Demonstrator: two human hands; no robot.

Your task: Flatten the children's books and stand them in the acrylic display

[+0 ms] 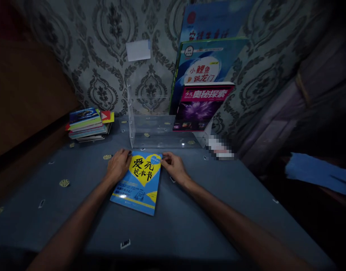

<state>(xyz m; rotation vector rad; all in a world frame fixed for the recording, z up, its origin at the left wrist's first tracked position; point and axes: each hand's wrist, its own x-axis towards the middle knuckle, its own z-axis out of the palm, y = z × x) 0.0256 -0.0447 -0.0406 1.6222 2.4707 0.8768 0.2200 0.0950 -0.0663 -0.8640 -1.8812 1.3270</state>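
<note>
A blue book (134, 188) with a yellow heart on its cover is on the table in front of me, its face up and its top edge pointing away. My left hand (118, 165) grips the upper left edge, with the fingers curled at the side. At the upper right corner, the thumb and fingers of my right hand (175, 167) pinch the cover's edge. Just beyond the book's top stands a clear acrylic book rack (158, 141). Leaning in the rack's right half is a purple and pink book (202, 109).
Behind the purple book, a teal book (201, 71) and a taller blue book (215, 20) rise against the patterned wall. Left of the rack is a stack of books (86, 124). A pixelated item (220, 147) lies right of the rack, and a dark curtain (277, 109) hangs at the right.
</note>
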